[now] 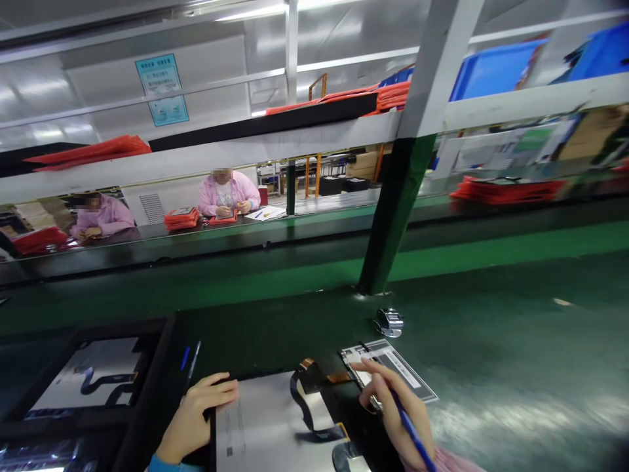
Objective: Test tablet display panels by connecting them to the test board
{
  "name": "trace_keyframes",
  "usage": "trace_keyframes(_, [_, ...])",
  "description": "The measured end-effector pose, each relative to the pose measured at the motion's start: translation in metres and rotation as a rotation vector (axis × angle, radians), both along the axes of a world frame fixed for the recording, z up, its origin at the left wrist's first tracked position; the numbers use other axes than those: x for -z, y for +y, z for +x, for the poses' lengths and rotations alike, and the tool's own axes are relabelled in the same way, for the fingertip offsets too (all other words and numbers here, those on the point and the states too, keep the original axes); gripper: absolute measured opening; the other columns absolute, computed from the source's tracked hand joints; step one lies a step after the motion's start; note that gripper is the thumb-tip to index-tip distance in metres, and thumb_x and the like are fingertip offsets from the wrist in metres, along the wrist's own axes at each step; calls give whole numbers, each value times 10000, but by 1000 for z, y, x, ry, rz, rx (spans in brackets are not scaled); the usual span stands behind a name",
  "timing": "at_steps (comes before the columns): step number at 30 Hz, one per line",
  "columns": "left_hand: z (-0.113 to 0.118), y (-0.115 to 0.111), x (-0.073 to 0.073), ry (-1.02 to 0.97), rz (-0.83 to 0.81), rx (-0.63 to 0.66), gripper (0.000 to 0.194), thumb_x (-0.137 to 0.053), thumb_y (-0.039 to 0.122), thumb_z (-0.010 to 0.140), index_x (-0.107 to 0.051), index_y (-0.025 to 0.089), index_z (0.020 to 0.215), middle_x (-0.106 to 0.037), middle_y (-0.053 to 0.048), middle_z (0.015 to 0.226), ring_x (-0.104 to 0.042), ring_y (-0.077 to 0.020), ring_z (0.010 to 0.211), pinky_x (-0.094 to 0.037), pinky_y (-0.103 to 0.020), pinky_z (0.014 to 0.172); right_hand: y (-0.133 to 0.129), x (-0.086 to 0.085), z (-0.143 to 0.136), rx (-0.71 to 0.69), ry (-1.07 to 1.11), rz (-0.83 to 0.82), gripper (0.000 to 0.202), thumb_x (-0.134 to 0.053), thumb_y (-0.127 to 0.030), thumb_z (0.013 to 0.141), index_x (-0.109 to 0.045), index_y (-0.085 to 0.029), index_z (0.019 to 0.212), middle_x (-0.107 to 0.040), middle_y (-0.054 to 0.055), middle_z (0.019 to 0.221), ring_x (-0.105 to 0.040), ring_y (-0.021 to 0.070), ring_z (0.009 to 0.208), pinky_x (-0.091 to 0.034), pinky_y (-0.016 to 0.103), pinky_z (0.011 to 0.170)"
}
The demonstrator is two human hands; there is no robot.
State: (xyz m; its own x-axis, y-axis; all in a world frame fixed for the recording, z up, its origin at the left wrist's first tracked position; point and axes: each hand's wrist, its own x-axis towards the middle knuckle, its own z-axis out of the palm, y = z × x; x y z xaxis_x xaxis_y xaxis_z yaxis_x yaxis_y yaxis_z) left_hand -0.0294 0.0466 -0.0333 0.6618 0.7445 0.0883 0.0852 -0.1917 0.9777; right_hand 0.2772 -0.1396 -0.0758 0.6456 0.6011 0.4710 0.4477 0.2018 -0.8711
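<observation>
A display panel (260, 426) with a silvery back lies in front of me, cut off by the lower frame edge. Dark flex cables (307, 410) run over its right side. My left hand (199, 416) grips its upper left edge, fingers together over the border. A blue pen (413, 436) is held in my right hand (398, 410), which is above the panel's right side. The right index finger is stretched towards an orange-brown flex tail (339, 378); whether it touches is unclear. Beyond that hand lies a white-and-grey printed card (405, 370), partly covered by the fingers.
A metal tally counter (390, 321) sits beyond the card. Left are a pen (194, 360), a blue cap (185, 358) and a black tray (164, 341) holding another panel. A green post (393, 223) rises from the green bench (515, 328). Two people in pink work opposite.
</observation>
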Motion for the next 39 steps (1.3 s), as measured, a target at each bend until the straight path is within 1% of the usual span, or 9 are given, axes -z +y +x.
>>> trace_keyframes(5, [4, 3, 3, 14, -74, -20, 291, -653, 64, 677, -780, 305, 781, -740, -68, 1053, -524, -332, 1249, -202, -536, 1166, 15, -7, -22, -235, 364, 18, 493, -431, -620, 924, -609, -197, 743, -590, 33, 698, -479, 125, 462, -379, 247, 414])
trace_keyframes(9, [7, 4, 8, 89, -76, -31, 364, -602, 42, 681, -783, 280, 888, -701, -53, 1168, -436, -301, 1330, -122, -463, 1200, 26, -2, -27, -190, 391, -173, 537, -591, -655, 806, -486, -207, 531, -507, 3, 531, -471, 140, 425, -387, 264, 427])
trace_keyframes(16, [-2, 18, 26, 386, 500, -66, 496, -407, 73, 784, -706, 295, 1111, -626, 14, 1306, -569, -221, 1218, -394, -464, 1115, 30, 2, -24, -106, 212, -187, 570, -580, -654, 777, -369, -225, 465, -402, -26, 430, -398, 130, 422, -370, 265, 468])
trace_keyframes(20, [8, 17, 19, 350, 662, -139, 374, -400, 173, 872, -729, 249, 1033, -702, -46, 1169, -636, -228, 1113, -509, -420, 999, 33, 2, -25, -105, 147, -170, 558, -574, -628, 784, -339, -225, 477, -396, -24, 467, -398, 131, 453, -359, 259, 471])
trace_keyframes(23, [32, 5, 1, 307, 532, -135, 297, -469, 319, 902, -725, 222, 1016, -730, -71, 1080, -674, -233, 1012, -545, -366, 907, 34, 3, -23, -107, 110, -150, 554, -566, -606, 806, -338, -224, 477, -385, -28, 463, -382, 125, 444, -347, 255, 452])
trace_keyframes(28, [86, -26, -19, 380, 94, 128, 423, -499, 470, 881, -667, 163, 1117, -750, -72, 932, -685, -226, 870, -518, -317, 784, 28, 3, -24, -112, 56, -89, 559, -590, -578, 829, -368, -217, 464, -443, -13, 466, -458, 141, 455, -417, 265, 473])
trace_keyframes(32, [108, -46, -7, 301, -40, 174, 354, -517, 441, 834, -646, 155, 669, -711, -56, 713, -646, -199, 707, -463, -284, 685, 20, -3, -25, -13, -33, 36, 300, -459, -375, 977, -633, -195, 812, -657, 24, 657, -618, 163, 541, -517, 261, 535])
trace_keyframes(34, [109, -54, 2, 285, -49, 151, 337, -570, 430, 790, -583, 165, 583, -669, -34, 631, -604, -175, 632, -430, -268, 635, 23, -9, -24, 22, -221, 103, 229, -409, -251, 996, -619, -202, 1075, -723, 45, 839, -696, 174, 694, -571, 258, 643])
trace_keyframes(39, [104, -65, 13, 335, 60, 105, 292, -642, 409, 731, -556, 171, 584, -567, 13, 579, -523, -143, 609, -397, -242, 605, 36, -20, -24, -383, -812, 64, 339, -491, -96, 857, -578, -195, 1170, -654, 102, 1172, -603, 210, 1148, -418, 373, 1064])
